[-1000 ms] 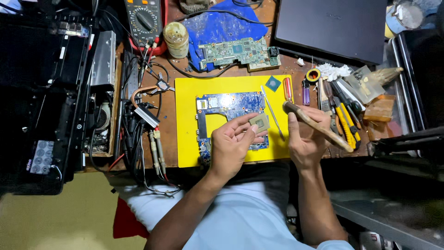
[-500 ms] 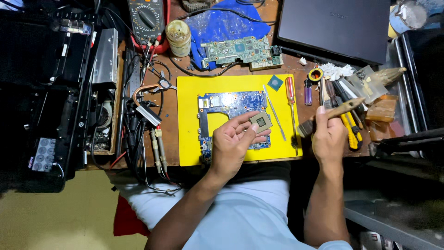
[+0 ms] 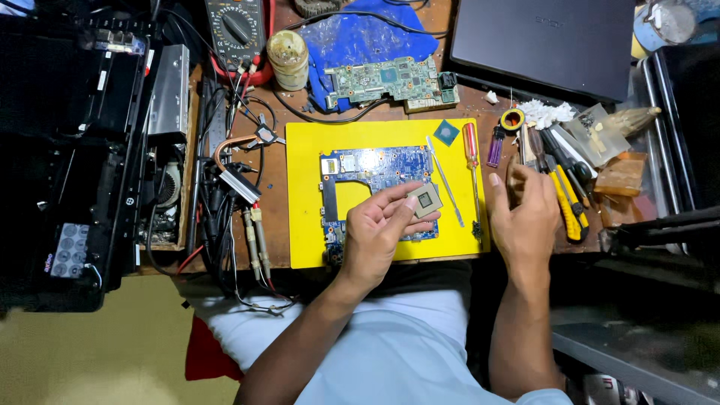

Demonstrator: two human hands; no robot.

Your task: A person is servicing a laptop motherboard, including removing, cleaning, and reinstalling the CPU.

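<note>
My left hand [image 3: 379, 232] pinches a small square processor chip [image 3: 427, 200] between thumb and fingers, just above the lower right part of a blue circuit board [image 3: 371, 169]. The board lies on a yellow mat [image 3: 311, 240]. My right hand [image 3: 525, 221] is at the mat's right edge, closed around a wooden-handled tool [image 3: 512, 178] seen end-on beside a pile of hand tools. A thin metal pick [image 3: 444, 180] and a red-handled screwdriver [image 3: 470, 144] lie on the mat between my hands.
A green circuit board [image 3: 382, 79] on blue plastic, a multimeter [image 3: 236, 26] and a jar [image 3: 289, 56] sit at the back. A closed laptop [image 3: 547, 41] is back right. Yellow-handled pliers [image 3: 566, 202] lie right; cables and opened electronics [image 3: 161, 142] crowd the left.
My right hand has carried the wooden-handled tool from the middle of the mat out to the tool pile at its right edge and lowered it. My left hand kept the chip in place.
</note>
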